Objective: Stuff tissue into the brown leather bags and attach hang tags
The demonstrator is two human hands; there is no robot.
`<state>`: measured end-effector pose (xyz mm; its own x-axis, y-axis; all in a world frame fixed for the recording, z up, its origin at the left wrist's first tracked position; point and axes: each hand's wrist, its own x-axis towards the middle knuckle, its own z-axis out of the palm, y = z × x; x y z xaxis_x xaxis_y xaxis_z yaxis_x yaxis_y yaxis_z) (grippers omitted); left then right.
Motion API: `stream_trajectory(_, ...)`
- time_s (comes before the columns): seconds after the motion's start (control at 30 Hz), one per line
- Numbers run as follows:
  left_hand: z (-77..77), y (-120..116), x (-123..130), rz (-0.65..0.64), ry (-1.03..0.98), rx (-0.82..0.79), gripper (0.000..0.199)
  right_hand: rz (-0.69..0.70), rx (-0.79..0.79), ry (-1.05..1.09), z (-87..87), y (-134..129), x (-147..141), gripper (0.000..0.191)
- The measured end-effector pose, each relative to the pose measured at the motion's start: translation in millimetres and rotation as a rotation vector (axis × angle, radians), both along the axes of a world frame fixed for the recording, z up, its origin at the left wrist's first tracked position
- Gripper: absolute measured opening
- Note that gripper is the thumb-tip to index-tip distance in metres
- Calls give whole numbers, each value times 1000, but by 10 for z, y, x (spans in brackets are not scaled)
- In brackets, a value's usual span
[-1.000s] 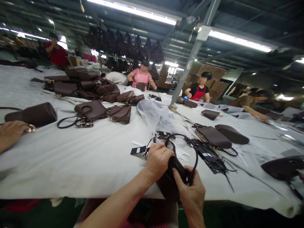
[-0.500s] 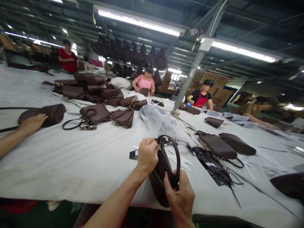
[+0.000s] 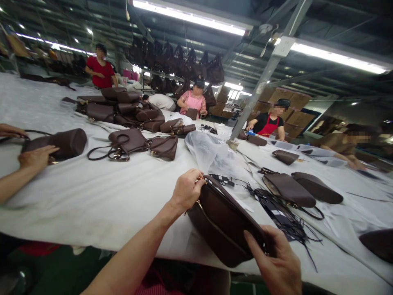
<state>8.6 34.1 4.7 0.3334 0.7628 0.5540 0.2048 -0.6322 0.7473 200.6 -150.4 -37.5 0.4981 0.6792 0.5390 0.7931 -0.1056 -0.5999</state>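
Observation:
Between my hands is a dark brown leather handbag, tilted at the front edge of the white-covered table. A gold zip runs along its side. My left hand pinches the bag's upper left corner, by a small gold fitting. At the right end, my right hand grips the bag, thumb on its near face and fingers behind. The bag's strap handle lies along its top edge. Just beyond the bag lie black tags and a crumpled clear plastic sheet.
Brown bags lie on the left, with a large pile behind. A co-worker's hands are on another bag at far left. Black corded tags and more bags lie right. A metal post rises from the table.
The handbag has turned so that its zipped side shows, and its handle has dropped from upright. My right hand has moved right. At far left, the co-worker's second hand has come into view.

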Motion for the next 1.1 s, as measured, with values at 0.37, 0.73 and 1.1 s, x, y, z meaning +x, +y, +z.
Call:
stream_trajectory(0.37, -147, -205, -1, -280, -78, -257, 6, 308, -281, -663, 473, 409, -38, 48)
stream_trajectory(0.73, -614, -145, 6, -546, -466, -521, 38, 666, -351, -558, 795, 976, -328, 39)
stream_trajectory(1.1, -637, -4, -42, -621, -356, -505, 18, 750, -294, -669, 646, 1093, -436, 13)
